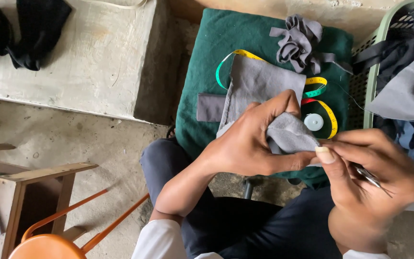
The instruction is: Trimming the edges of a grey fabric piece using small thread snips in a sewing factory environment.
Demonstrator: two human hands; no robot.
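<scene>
Two hands meet over one piece of grey cloth point(264, 96), held above the person's lap. Far out to the left of the left hand, an orange stool point(49, 244) and a wooden frame point(39, 175) stand on the concrete floor point(101, 139), and a concrete slab point(97, 52) with dark fabric point(29, 29) on it lies beyond them, well apart from the work. The left hand point(250, 144) is closed around the near fold of the grey cloth, thumb below and fingers curled over the top, bunching it. Behind that hand the cloth spreads over a green cushion point(216, 43), where a yellow and green measuring tape point(319, 103) loops around and under it; a knot of grey strips point(298, 41) lies further back. Just right of the left thumb, the right hand point(370, 182) pinches the cloth's edge between thumb and forefinger, and a thin metal tool point(372, 180), seemingly small scissors or a needle tool, lies gripped in the same hand. Beyond the right hand, a pale green basket point(372, 67) holds heaped dark and grey garments.

The tool's point sits close to the right palm and near the left thumb, so a slip of the pinch could, I judge, prick skin. Pulling the cloth could also drag the tape off the cushion.
</scene>
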